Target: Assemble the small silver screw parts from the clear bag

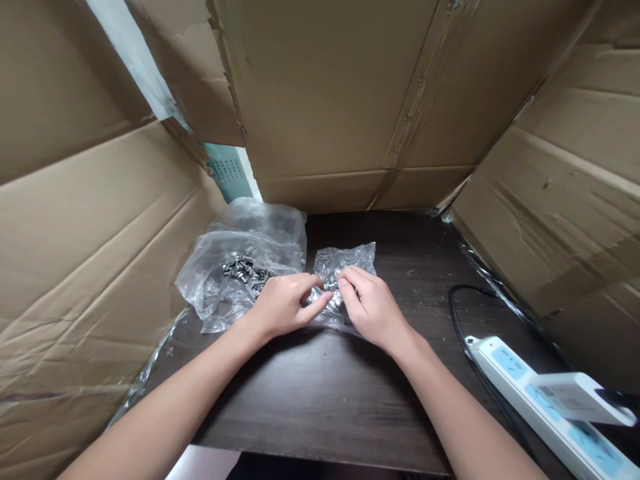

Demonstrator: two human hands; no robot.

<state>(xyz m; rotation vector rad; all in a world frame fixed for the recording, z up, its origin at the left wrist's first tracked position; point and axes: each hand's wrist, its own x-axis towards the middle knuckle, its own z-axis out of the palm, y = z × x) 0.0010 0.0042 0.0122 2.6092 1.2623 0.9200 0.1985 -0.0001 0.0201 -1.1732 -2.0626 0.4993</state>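
A: How do the hands stand?
B: The left hand [287, 305] has its thumb and forefinger apart, tips pointing to three o'clock over the small clear bag [346, 257]. The right hand [373, 305] reaches in from four o'clock, its thumb and forefinger close together.
A: Clamped on something?
B: I can't tell. A small metal piece [331, 286] shows between the two hands, right by those fingertips, but whether they grip it is unclear.
A: And where is the small bag?
B: On the dark tabletop [330, 393], under and just past the hands, towards twelve.
A: Count the rest for me.
B: Two clear bags. The large clear bag [260, 223] lies at ten o'clock from the hands, with one heap of metal screws [246, 270]. One power strip [517, 380] at four o'clock, one white adapter [575, 399] on it, and a black cable [454, 317] curving at three.
A: How many screws?
B: Too many overlap to count; the left hand hides part of the heap. Glare and fingers blur the small bag's contents, and the frame cuts off the strip's near end.
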